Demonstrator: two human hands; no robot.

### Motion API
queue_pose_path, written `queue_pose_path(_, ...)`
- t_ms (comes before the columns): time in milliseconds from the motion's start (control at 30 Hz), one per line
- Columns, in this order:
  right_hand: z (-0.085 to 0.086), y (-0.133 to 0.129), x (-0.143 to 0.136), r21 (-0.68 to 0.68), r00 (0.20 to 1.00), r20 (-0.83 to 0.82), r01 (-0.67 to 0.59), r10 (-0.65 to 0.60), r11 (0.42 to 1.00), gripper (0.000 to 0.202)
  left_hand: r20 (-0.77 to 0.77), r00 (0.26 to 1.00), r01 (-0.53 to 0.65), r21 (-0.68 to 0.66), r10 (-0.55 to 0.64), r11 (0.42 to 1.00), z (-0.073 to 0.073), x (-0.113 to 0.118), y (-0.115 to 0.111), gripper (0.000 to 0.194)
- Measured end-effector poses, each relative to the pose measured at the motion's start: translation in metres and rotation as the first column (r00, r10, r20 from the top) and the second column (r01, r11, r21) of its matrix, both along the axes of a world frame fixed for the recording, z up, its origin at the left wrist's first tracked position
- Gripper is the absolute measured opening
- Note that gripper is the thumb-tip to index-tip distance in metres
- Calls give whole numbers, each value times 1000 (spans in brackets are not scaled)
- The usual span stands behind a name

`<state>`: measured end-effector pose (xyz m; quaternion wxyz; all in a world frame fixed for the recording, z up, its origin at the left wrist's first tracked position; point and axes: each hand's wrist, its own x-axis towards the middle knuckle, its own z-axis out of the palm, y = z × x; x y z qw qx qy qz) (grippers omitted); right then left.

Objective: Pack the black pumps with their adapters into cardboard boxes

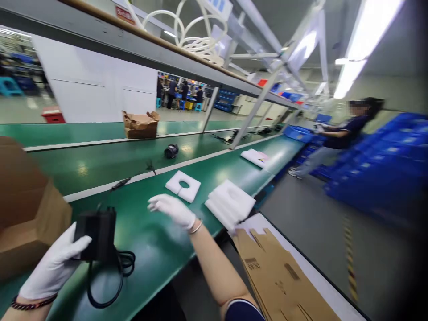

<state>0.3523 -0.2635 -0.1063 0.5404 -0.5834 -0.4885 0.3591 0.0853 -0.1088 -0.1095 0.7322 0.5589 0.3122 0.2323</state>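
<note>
I'm at a long green table [150, 254], and it is shiny. A shelf [133, 47] runs above it, with loops of white tube [190, 44] on top. A bright light [364, 49] shines up high. Over to the right, a person [347, 129] stands near lots of blue bins [377, 156].

My left hand [55, 263] is closed around a black block [96, 236], up over the table. The block is dark, with square sides, and its black cord [128, 265] hangs down in loops. My right hand [174, 211] has its fingers stretched out loosely, close to a white foam square [192, 188] with a round hole.

A brown box [50, 214] stands just beside the block, on the left. Green table shows between my two hands. The near edge slants up past a foam pile [230, 203], with flat cardboard [277, 276] beside it.
</note>
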Motion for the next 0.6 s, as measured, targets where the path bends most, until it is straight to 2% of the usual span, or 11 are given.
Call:
queue_pose_path(33, -2, 8, 27, -108, 979, 31, 204, -202, 973, 36, -9, 1000, 0, -13, -1, 1000, -2, -8, -2, 70)
queue_pose_path(67, -6, 21, 53, -198, 937, 90, 349, -337, 916, 38, -10, 1000, 0, -32, 0, 999, -5, -14, -4, 72)
queue_pose_path(200, -20, 101, 133, -281, 813, 268, 579, -516, 766, 49, 54, 998, -15, -149, 24, 989, -25, -25, -11, 70)
queue_pose_path(267, -23, 144, 160, -294, 725, 359, 686, -588, 666, 62, 75, 994, 95, -175, -83, 980, -32, -20, -7, 69)
queue_pose_path(367, -24, 195, 189, -308, 621, 453, 782, -640, 541, 86, 21, 956, 294, -77, -294, 953, -33, -3, 2, 69)
queue_pose_path(433, -26, 220, 202, -325, 600, 468, 800, -649, 505, 97, -78, 924, 378, 20, -375, 926, -30, 16, 3, 68)
queue_pose_path(500, -29, 237, 210, -342, 598, 458, 801, -657, 491, 96, -199, 898, 419, 106, -393, 902, -31, 41, -1, 62)
queue_pose_path(600, -34, 248, 214, -332, 585, 423, 811, -692, 482, 84, -441, 841, 445, 233, -314, 865, -42, 78, -14, 49)
